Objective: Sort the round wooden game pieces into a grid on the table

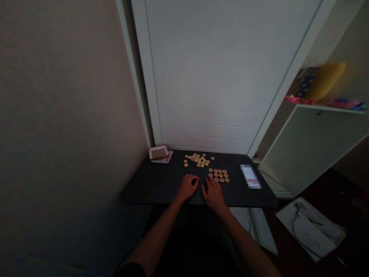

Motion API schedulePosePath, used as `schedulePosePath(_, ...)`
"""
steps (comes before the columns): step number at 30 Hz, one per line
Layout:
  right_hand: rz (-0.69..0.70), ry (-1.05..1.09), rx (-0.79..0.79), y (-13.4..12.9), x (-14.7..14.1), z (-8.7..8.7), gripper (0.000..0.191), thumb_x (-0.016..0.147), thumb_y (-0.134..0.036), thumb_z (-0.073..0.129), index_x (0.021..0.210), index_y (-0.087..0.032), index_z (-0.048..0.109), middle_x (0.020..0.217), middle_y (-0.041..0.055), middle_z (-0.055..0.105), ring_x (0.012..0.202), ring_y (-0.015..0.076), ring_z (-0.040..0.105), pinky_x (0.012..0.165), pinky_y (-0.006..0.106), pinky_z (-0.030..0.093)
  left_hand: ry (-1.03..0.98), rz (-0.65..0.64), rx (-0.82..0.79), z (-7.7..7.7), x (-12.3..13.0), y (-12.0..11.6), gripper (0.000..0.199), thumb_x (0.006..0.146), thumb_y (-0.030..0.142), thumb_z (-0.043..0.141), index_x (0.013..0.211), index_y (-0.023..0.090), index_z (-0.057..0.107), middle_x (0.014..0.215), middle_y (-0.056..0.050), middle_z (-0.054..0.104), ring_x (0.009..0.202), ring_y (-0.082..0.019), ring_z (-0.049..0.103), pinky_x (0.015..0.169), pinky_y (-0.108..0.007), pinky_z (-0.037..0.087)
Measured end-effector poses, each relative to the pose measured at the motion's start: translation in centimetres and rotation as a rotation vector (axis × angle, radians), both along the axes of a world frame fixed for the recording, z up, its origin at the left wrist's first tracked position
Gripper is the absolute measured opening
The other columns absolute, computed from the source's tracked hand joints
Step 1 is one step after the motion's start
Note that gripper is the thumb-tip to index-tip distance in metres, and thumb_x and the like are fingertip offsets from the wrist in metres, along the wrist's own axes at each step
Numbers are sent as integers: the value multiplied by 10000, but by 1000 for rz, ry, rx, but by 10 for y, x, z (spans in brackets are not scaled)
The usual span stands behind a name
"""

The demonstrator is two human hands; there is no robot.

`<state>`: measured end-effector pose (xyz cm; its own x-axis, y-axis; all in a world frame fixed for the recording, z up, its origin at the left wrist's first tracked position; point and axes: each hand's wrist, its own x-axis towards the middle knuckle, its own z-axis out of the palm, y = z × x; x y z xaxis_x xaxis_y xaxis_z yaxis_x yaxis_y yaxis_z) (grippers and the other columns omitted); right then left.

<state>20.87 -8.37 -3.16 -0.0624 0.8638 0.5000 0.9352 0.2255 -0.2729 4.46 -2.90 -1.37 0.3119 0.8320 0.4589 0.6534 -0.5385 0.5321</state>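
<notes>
two bare hands rest low over a dark counter (152,186) set against a white door (207,77). the left hand (188,187) is curled, thumb and forefinger bent toward each other; whether anything is pinched between them is too small to tell. the right hand (214,192) lies palm down, thumb apart from loosely spread fingers, its fingertips at the near left corner of the neat rows (221,175) of small round discs, where it may hide part of the block. pale discs (199,160) lie in a loose heap beyond the hands, toward the door, a few strays at its edges. a phone (250,177), blurred out, lies to the right of the rows, and boxes (158,153) are stacked at the far left corner. the likeliest mishap is a nudge: with the right fingertips this close, a small sideways drag could skew the nearest row or ride one disc onto another. a forearm swung wide to the right could catch the phone near the side edge. a careless sweep through the heap could scatter strays into the rows, and dim light makes a slight misalignment easy to miss.
</notes>
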Motion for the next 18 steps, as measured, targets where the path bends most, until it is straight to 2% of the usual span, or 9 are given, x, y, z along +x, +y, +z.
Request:
schedulePosePath(10, -5, -21, -19, 2, 0, 0, 475, 957, -374, 430, 1345, -112, 513, 1470, 188, 409, 1352, 298, 382, 1063, 441, 310, 15, -30, -1, 2, -1, -2, 168, 890, 245, 558, 978, 226, 699, 1030, -47, 697, 995, -213, 583, 924, -358, 412)
schedulePosePath(18, 4, -11, -23, 1, 0, 2, 467, 965, -361, 420, 1355, -120, 506, 1439, 194, 449, 1345, 294, 395, 1067, 448, 308, 13, -44, 9, 3, -1, -3, 167, 880, 228, 563, 973, 228, 701, 1022, -43, 698, 989, -210, 583, 908, -354, 420)
